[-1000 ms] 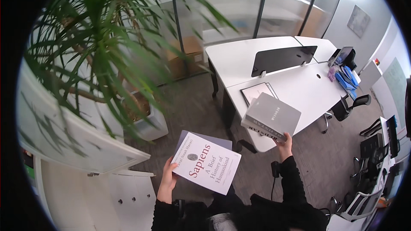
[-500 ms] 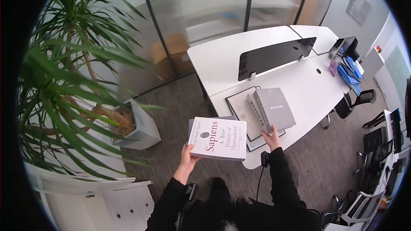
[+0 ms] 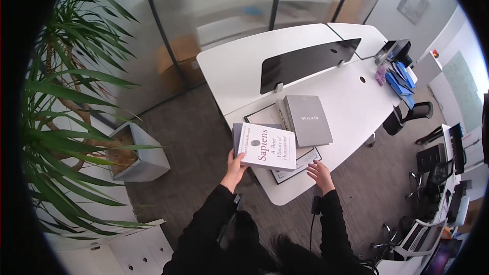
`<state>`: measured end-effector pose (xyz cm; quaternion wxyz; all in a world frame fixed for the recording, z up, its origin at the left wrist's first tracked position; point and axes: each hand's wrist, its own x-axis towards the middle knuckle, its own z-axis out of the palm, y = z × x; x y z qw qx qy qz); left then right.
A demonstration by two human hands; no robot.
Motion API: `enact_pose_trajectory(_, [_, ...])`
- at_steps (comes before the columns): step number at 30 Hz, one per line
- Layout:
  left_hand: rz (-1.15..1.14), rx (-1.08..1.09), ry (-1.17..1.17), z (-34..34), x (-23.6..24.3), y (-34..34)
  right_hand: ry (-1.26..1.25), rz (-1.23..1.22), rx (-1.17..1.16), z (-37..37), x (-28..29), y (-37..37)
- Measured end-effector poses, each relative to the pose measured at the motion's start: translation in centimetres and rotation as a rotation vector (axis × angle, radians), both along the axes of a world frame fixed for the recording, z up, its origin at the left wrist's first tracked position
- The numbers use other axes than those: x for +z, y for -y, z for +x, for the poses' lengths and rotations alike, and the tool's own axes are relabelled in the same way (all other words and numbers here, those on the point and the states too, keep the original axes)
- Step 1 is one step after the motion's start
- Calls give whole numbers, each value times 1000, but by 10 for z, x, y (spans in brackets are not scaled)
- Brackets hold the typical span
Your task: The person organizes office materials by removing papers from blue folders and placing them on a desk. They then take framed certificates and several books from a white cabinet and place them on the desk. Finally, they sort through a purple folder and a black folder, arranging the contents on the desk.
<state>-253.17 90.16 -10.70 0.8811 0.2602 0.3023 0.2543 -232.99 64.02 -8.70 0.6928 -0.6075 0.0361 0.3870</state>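
White desk (image 3: 229,71) is spread from 12 to 5 o'clock; divider (image 3: 308,66) mounted at 1–2, folders (image 3: 401,81) piled at 2–3. Glass wall (image 3: 234,10) at 12. Grey books (image 3: 308,120) laid over frame (image 3: 299,167), 3. White book (image 3: 272,158), off centre toward 5, is gripped with lower book (image 3: 238,137) by left hand (image 3: 234,173), across desk edge in view. Right hand (image 3: 320,174) opened, near frame, 4. Rounded desk corner seen at 5; floor (image 3: 188,132) gap left between planter (image 3: 147,160) and desk, 9.

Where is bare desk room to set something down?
Free: the white desktop between the thick grey hardcover book and blue folders, and between the dark low divider and glass wall. Crowded: the near end, where that book overlaps the black-framed document.
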Motion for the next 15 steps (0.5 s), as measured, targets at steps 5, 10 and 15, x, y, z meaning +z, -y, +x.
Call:
enact_pose_trajectory(5, [45, -135, -198, 6, -6, -14, 42, -30, -21, -28, 14, 34])
enact_pose_trajectory(10, [-21, -224, -278, -9, 9, -18, 142, -33, 60, -50, 39, 30])
enact_pose_trajectory(15, [-39, -235, -265, -60, 32, -11, 220, -30, 198, -86, 73, -4])
